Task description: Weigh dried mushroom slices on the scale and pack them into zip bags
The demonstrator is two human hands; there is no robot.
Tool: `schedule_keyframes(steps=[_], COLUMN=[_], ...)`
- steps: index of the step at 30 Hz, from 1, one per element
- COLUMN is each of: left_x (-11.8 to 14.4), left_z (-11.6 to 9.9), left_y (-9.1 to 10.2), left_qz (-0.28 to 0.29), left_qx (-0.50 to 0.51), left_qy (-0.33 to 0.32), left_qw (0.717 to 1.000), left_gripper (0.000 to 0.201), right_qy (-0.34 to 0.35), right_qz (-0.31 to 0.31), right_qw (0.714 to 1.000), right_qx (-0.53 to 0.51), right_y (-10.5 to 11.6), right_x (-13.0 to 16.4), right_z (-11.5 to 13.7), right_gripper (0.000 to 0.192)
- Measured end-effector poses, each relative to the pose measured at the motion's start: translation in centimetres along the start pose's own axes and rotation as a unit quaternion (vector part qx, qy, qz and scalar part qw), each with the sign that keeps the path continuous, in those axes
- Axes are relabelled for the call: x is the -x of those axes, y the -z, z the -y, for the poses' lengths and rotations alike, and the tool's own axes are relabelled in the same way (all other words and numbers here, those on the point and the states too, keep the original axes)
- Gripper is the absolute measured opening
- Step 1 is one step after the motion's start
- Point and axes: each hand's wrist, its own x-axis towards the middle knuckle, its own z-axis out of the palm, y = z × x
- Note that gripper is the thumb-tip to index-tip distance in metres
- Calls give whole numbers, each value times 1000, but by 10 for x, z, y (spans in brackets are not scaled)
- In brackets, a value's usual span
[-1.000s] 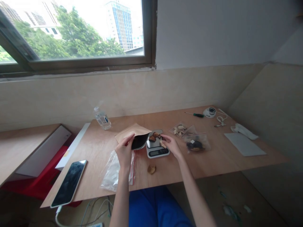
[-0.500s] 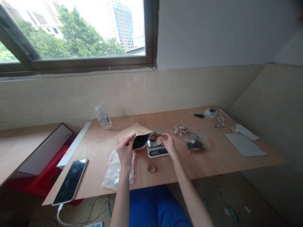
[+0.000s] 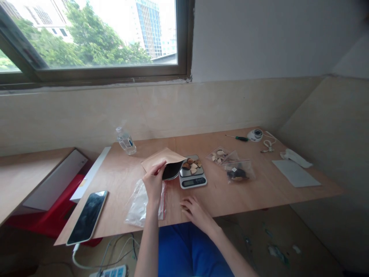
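The brown paper pouch (image 3: 165, 161) lies on the table (image 3: 259, 192) just left of the small scale (image 3: 192, 176), its dark mouth held agape by the left hand (image 3: 153, 184), whose grip is pinched on the lip. The right hand (image 3: 196, 209) rests flat near the table's front edge, fingers spread, gripping nothing. Dried brown slices (image 3: 192, 165) sit heaped on the scale's smooth metal pan. The thin, creased paper could buckle, letting pieces spill. A crinkly clear plastic bag (image 3: 140, 204) lies under the left wrist.

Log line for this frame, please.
left hand: holds pouch open | right hand: on table edge | scale: dried pieces on it
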Motion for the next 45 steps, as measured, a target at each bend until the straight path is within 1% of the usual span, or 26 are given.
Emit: schedule_keyframes(steps=[4,6,8,11,14,16,18,19,21,24,26,29,31,34,36,38,40,43,45], left_x=[0,0,-1,-2,-4,-5,-6,-6,-6,-4,-3,0,2,8,11,15,18,22,25], left_z=[1,2,3,2,0,-1,-2,-2,-2,-1,0,1,2,4,5,5,4,2,2], left_y=[-1,-1,0,0,2,3,4,4,4,3,3,4,5,4,2,1,1,1,1], left_qz=[-4,-5,-5,-4,-5,-6,-8,-8,-6,-3,-1,5,9,9,1,-11,-21,-23,-22], left_qx=[8,9,10,11,5,2,4,6,10,13,12,16,22,23,20,20,22,14,9], left_qy=[3,5,7,10,8,10,13,14,17,26,32,31,28,34,40,43,42,33,25], left_qw=[1000,1000,1000,1000,1000,1000,1000,1000,1000,1000,999,999,999,999,999,999,999,999,999], left_gripper=[22,21,22,22,23,23,23,23,23,23,23,21,21,20,20,20,20,18,17], right_qy=[-7,-6,2,19,32,20,-2,-8,1,56,90,107,96,43,0,-30,-42,-41,-36], right_qz=[-13,-33,-61,-115,-153,-174,-190,-193,-184,-151,-138,-122,-95,-31,24,62,63,38,28], right_qw=[997,995,993,992,987,982,978,978,983,984,981,984,991,998,998,997,996,998,999], right_qx=[-71,-96,-98,-57,23,70,83,73,25,-69,-101,-78,-25,45,51,41,38,31,13], right_y=[0,5,12,26,34,34,30,27,24,24,27,29,28,25,22,18,12,-4,-16], right_x=[-3,-11,-26,-58,-86,-91,-82,-75,-57,-41,-43,-61,-77,-100,-113,-127,-142,-164,-174], right_z=[-11,-14,-17,-21,-23,-20,-13,-6,10,40,58,72,75,74,72,68,63,56,51], right_gripper=[28,27,28,33,37,39,41,41,41,43,45,44,41,37,33,28,26,27,23])
